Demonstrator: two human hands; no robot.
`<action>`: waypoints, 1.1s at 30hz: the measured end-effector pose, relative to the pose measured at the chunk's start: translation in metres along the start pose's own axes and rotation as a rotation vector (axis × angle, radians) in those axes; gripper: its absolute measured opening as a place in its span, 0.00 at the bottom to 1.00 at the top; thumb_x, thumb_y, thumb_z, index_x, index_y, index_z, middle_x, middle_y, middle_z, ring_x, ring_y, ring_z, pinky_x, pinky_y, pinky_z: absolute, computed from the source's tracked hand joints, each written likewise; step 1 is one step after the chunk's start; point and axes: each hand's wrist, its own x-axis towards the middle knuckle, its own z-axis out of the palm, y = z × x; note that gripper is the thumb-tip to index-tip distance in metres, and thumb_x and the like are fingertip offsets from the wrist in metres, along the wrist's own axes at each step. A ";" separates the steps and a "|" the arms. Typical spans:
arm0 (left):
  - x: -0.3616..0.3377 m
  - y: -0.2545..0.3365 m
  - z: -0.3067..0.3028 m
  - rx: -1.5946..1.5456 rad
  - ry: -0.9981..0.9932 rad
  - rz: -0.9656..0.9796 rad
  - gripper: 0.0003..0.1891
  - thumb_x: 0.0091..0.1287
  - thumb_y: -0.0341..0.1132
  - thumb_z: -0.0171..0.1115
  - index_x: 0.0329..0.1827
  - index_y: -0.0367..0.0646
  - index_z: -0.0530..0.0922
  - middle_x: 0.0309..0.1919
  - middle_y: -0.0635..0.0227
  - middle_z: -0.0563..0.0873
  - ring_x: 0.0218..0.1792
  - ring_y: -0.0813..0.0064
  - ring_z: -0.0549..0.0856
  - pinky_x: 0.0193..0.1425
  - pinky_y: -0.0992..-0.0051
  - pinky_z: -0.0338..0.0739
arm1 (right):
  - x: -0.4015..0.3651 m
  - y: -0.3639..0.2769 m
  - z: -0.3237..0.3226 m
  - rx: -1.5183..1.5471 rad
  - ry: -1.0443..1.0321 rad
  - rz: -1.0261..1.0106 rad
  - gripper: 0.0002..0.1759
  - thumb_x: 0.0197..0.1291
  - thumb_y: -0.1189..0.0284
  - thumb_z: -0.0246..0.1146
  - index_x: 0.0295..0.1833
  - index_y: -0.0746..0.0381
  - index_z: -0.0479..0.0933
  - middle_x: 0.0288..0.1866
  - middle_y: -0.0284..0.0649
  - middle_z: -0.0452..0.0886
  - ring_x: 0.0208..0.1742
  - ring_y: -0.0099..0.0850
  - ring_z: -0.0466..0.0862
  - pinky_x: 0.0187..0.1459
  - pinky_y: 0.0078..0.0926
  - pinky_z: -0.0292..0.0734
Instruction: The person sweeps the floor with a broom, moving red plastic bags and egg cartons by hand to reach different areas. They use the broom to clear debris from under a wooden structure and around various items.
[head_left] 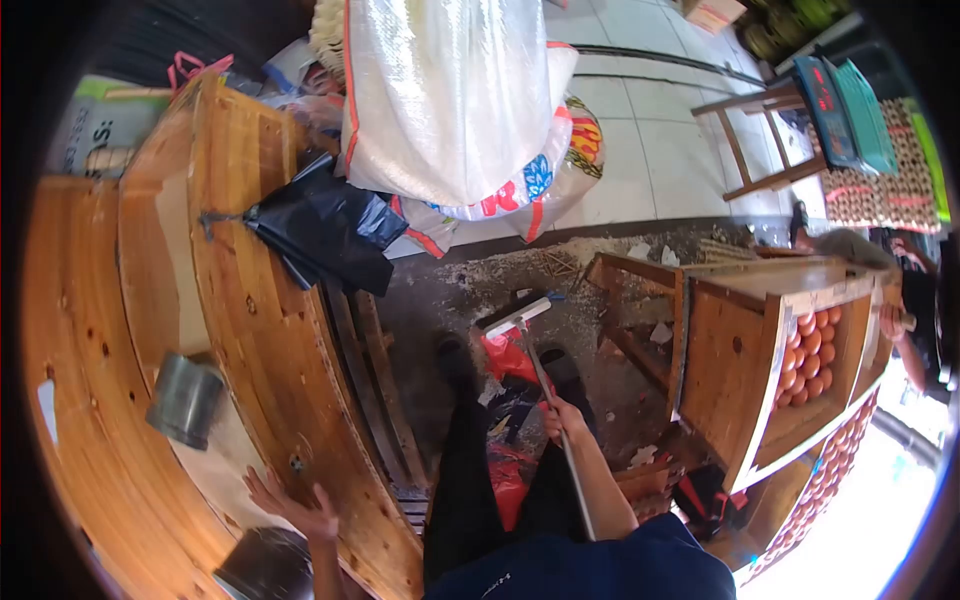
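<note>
My right hand (pixel 567 420) is wrapped round the metal handle of a broom-like tool (pixel 518 318), whose pale head rests on the dirty floor between my feet and the sacks. Red plastic (pixel 508 355) lies just below that head, with more red and dark litter between my legs. My left hand (pixel 295 505) is raised over the wooden bin at the lower left, fingers spread and holding nothing. Near it are a dark metal can (pixel 185 400) and a second dark container (pixel 268 565).
Large white sacks (pixel 450 100) stand ahead. A black plastic bag (pixel 330 220) hangs on the wooden bin's edge (pixel 250 270). At the right are a wooden box of eggs (pixel 808 355), a stool (pixel 745 150) with a scale (pixel 828 110), stacked egg trays (pixel 865 190) and another person's arm (pixel 905 345).
</note>
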 end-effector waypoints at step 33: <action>-0.007 -0.001 0.012 -0.176 0.097 -0.017 0.38 0.69 0.51 0.56 0.71 0.31 0.58 0.76 0.49 0.52 0.77 0.49 0.49 0.77 0.49 0.48 | 0.063 0.034 -0.014 0.053 -0.007 -0.147 0.07 0.73 0.60 0.48 0.51 0.46 0.68 0.18 0.27 0.62 0.11 0.20 0.60 0.12 0.22 0.57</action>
